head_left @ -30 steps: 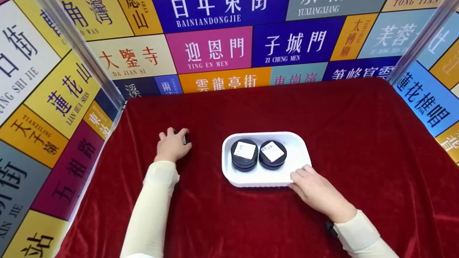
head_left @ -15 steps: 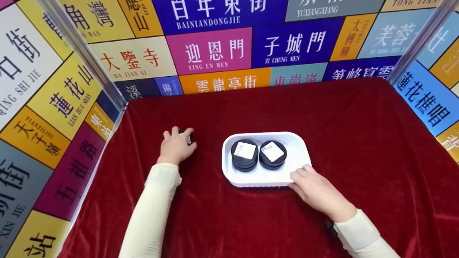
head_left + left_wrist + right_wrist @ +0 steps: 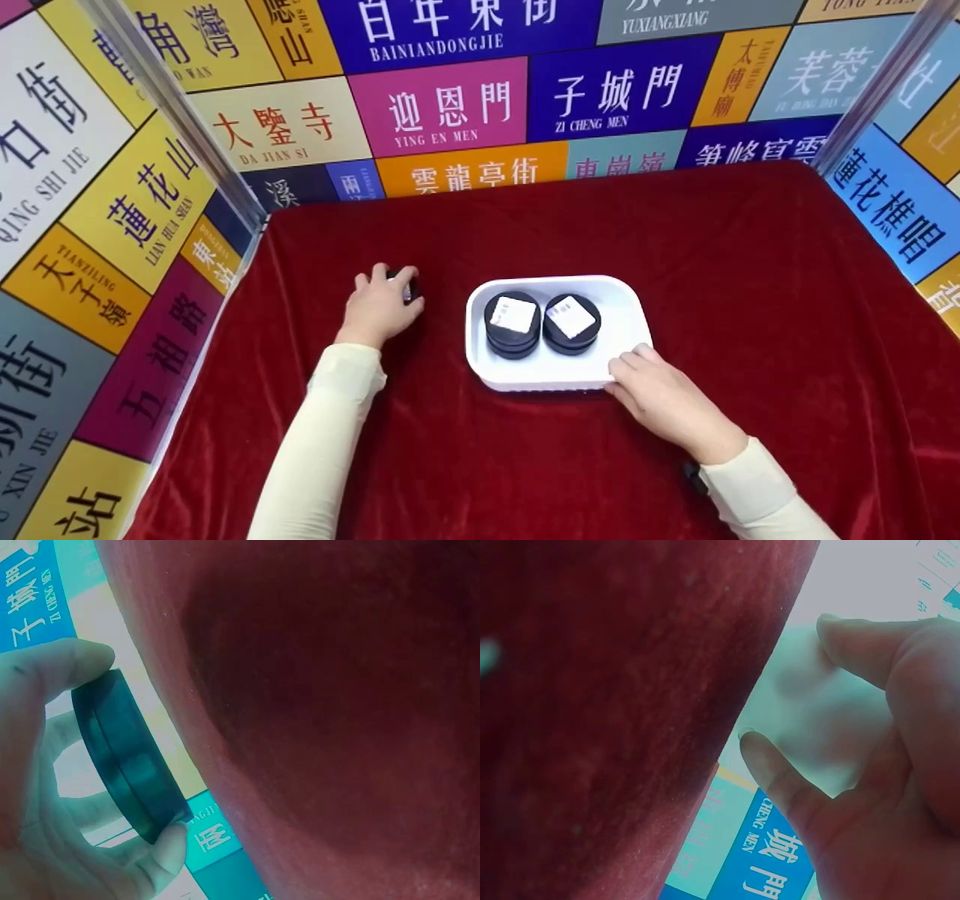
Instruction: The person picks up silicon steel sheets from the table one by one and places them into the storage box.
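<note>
My left hand (image 3: 379, 306) is at the left part of the table and grips a flat round black case (image 3: 133, 757) by its edge. In the left wrist view the thumb and fingertips pinch opposite ends of the case, and a seam runs round its side. To the right stands a white plastic tray (image 3: 624, 319) with rounded corners. My right hand (image 3: 667, 397) holds the tray's front right corner, fingers over the rim and thumb at the outer wall. Inside the tray are two round black stacks (image 3: 513, 346), side by side, each with a white label on top.
A dark red velvet cloth (image 3: 540, 457) covers the table. Panels with coloured street-name signs (image 3: 442, 105) enclose the back and both sides. Clear upright posts (image 3: 214, 154) stand at the back corners.
My left hand has moved a little to the right, towards the tray, with the black case in its grip. The right hand and the tray have stayed in place.
</note>
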The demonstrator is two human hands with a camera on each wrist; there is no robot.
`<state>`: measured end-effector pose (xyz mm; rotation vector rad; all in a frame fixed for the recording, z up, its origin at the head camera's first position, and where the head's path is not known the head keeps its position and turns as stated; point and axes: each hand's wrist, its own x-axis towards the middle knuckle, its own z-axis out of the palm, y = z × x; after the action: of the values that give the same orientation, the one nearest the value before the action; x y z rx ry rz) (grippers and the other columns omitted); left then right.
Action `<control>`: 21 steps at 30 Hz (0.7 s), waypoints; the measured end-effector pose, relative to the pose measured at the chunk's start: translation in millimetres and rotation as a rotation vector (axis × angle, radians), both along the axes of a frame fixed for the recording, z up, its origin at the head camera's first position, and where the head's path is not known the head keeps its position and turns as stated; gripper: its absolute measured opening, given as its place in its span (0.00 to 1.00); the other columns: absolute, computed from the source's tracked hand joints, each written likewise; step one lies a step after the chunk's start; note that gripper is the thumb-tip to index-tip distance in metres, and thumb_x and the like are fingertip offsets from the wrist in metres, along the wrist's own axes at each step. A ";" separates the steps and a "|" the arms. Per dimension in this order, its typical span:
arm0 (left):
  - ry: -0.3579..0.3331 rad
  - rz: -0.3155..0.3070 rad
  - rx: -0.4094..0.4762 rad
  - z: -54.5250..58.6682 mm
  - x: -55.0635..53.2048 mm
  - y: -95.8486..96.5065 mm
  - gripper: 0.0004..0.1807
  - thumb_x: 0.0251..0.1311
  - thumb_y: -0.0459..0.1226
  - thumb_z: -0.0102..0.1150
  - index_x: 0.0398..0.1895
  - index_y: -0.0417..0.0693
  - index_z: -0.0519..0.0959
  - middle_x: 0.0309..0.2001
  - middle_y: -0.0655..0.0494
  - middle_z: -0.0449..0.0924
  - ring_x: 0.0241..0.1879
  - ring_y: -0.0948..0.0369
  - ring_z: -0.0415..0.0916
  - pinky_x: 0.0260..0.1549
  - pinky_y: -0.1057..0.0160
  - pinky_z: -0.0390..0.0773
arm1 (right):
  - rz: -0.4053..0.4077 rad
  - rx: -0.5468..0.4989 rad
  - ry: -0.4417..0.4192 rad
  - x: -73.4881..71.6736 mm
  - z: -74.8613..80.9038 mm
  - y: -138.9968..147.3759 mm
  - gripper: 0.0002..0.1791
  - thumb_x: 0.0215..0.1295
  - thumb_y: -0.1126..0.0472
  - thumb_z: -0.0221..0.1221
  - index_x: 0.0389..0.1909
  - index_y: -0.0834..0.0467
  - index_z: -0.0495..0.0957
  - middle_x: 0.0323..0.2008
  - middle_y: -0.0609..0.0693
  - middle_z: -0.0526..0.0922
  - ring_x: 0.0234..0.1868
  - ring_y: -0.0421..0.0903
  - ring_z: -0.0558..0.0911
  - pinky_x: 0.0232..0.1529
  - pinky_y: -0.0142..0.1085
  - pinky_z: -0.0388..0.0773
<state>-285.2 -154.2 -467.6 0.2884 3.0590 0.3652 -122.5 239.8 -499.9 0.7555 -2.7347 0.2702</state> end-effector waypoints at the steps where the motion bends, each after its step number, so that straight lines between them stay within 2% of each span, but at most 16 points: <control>1: 0.002 0.000 0.000 0.1 0.5 0.3 0.28 0.66 0.54 0.55 0.69 0.65 0.69 0.69 0.37 0.62 0.62 0.37 0.62 0.51 0.38 0.78 | 0.001 -0.001 0.002 -0.2 -0.1 0.0 0.14 0.62 0.60 0.68 0.29 0.53 0.70 0.28 0.45 0.74 0.36 0.46 0.71 0.36 0.37 0.74; 12: 0.030 -0.025 -0.017 7.7 5.2 8.8 0.28 0.65 0.53 0.55 0.68 0.65 0.68 0.69 0.39 0.63 0.61 0.38 0.62 0.51 0.38 0.78 | -0.001 -0.011 -0.005 -1.0 -1.1 0.4 0.13 0.62 0.59 0.68 0.29 0.53 0.71 0.28 0.46 0.75 0.36 0.47 0.72 0.35 0.38 0.74; 21: 0.048 -0.063 0.009 17.2 11.9 22.6 0.27 0.64 0.54 0.57 0.67 0.67 0.70 0.67 0.40 0.66 0.60 0.40 0.63 0.51 0.40 0.79 | -0.014 -0.009 -0.026 -1.0 -0.7 -0.3 0.13 0.63 0.59 0.68 0.29 0.53 0.72 0.28 0.46 0.75 0.37 0.47 0.73 0.36 0.39 0.75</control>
<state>-273.3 -131.7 -450.4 0.3988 3.0866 0.3740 -123.5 239.6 -500.6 0.7347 -2.7600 0.2908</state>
